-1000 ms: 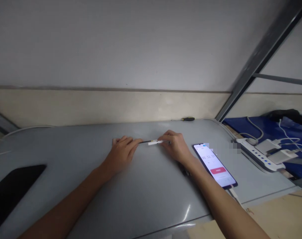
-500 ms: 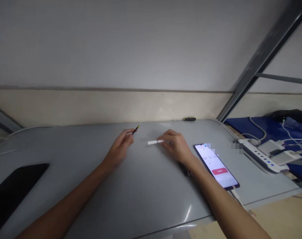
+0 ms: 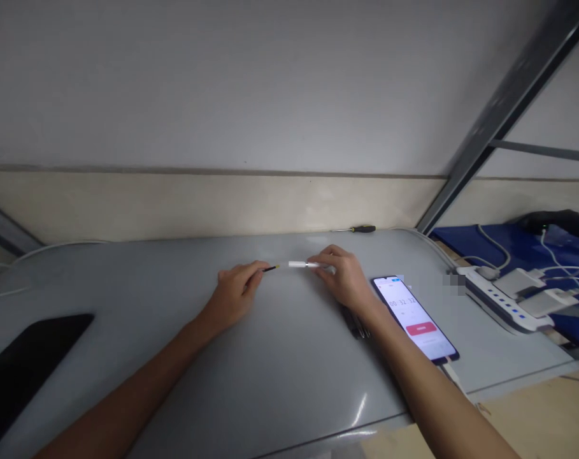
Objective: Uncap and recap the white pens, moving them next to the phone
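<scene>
My left hand [image 3: 236, 292] pinches a thin dark stick [image 3: 270, 268] with a yellow-green tip pointing right. Facing it, my right hand [image 3: 344, 277] grips a slim white pen-like rod [image 3: 297, 264] with a dark ring near the fingertips. The two items are nearly in line above the grey table [image 3: 279, 370], with a small gap between their ends. Part of the rod is hidden in the fingers of my right hand. Beneath the right wrist lies a dark object [image 3: 353, 325] with metal loops, partly covered.
A lit phone [image 3: 420, 322] with a cable is right of my right forearm. Beyond it sits a white power strip [image 3: 502, 303] with plugs. A screwdriver [image 3: 364, 229] lies at the back edge, a black flat object [image 3: 35, 357] at the left.
My left hand has turned, and its stick has swung from slanting upward to nearly level, pointing at the rod. The white rod has risen slightly and levelled.
</scene>
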{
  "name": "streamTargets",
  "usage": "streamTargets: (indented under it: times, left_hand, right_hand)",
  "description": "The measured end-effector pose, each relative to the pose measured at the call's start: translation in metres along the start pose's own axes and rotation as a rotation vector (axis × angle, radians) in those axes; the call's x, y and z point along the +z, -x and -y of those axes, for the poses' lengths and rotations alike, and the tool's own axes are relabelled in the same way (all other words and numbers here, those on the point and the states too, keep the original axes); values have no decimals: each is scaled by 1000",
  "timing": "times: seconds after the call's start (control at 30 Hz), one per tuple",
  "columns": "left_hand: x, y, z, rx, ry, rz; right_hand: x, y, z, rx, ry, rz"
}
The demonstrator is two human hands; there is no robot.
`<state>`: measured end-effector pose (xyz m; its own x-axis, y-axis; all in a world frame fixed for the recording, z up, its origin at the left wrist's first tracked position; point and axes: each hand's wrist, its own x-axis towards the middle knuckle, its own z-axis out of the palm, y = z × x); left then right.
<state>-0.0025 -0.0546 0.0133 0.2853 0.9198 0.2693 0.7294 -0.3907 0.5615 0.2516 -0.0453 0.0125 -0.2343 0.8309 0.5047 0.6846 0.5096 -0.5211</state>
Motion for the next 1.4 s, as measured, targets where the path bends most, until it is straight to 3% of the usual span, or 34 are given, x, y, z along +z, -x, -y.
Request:
streamTargets:
  times: [0.27,0.43,1.1,1.4]
  left_hand:
    - [-1,1,1,54,-212,4]
    - [-3,3,4,116,-187,29]
    - [-4,2,2,87,-176,29]
    - [0,5,-2,141,-195,67]
  right_hand:
    - [1,1,-4,-41,38,26]
    - [1,1,-6,-68,52,23]
    - [-2,-1,-4,-57,37,50]
    - [7,3,3,-129,0,102]
